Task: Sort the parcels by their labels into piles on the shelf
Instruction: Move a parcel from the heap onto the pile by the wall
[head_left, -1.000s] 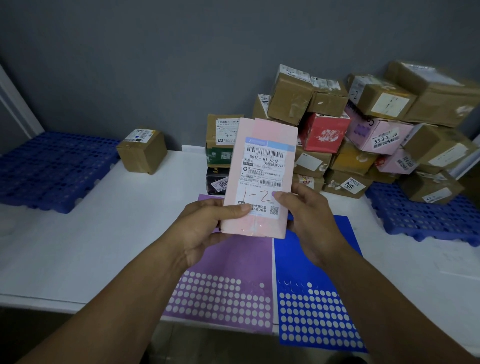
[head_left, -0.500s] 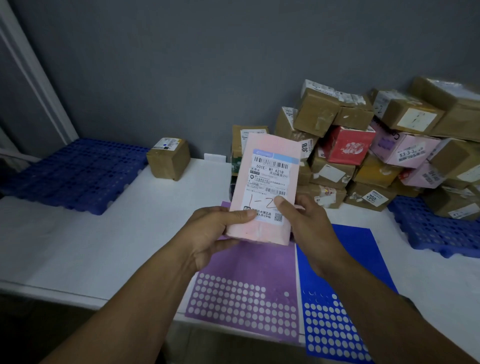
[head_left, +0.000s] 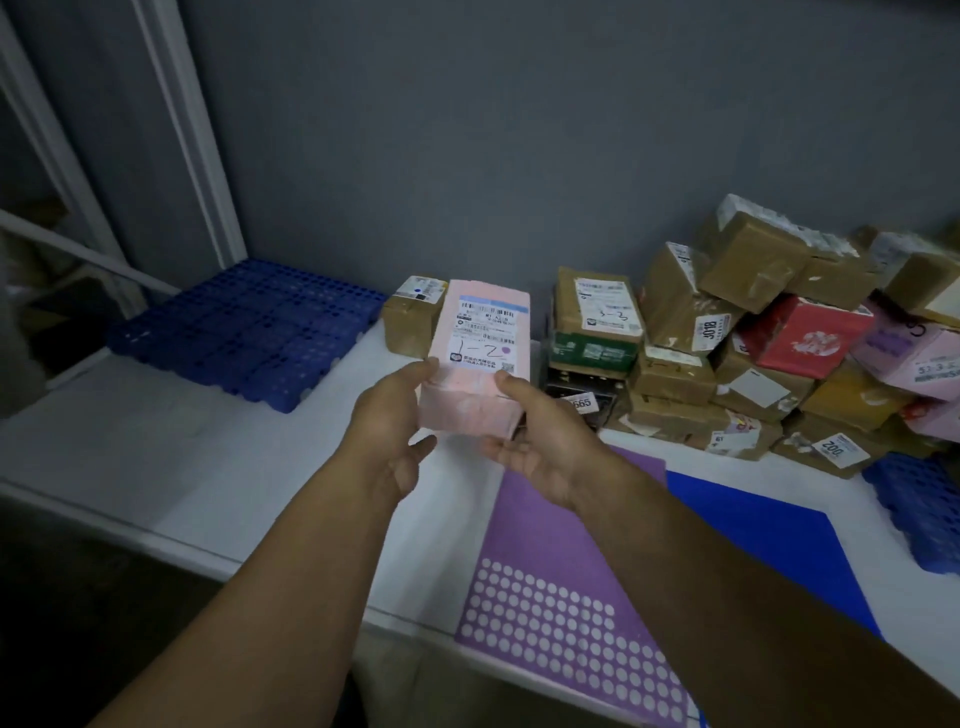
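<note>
I hold a pink parcel (head_left: 480, 353) above the white shelf (head_left: 171, 457), its white label facing up with "1-2" handwritten on it. My left hand (head_left: 389, 415) grips its left side, thumb on the top edge. My right hand (head_left: 540, 436) grips its right side, thumb on the label's corner. A single brown box (head_left: 413, 317) stands just behind the parcel, partly hidden by it. A heap of several brown, red and pink parcels (head_left: 753, 343) is piled against the wall on the right.
A blue plastic pallet (head_left: 249, 327) lies on the shelf at the left, another blue pallet (head_left: 919, 504) at the right edge. A purple sticker sheet (head_left: 561, 571) and a blue sheet (head_left: 779, 540) lie near the front edge. A grey wall stands behind.
The view has swung left. The pink parcel has moved left and away from me, tipping flatter, and now sits in front of the lone brown box. Both hands still hold it.
</note>
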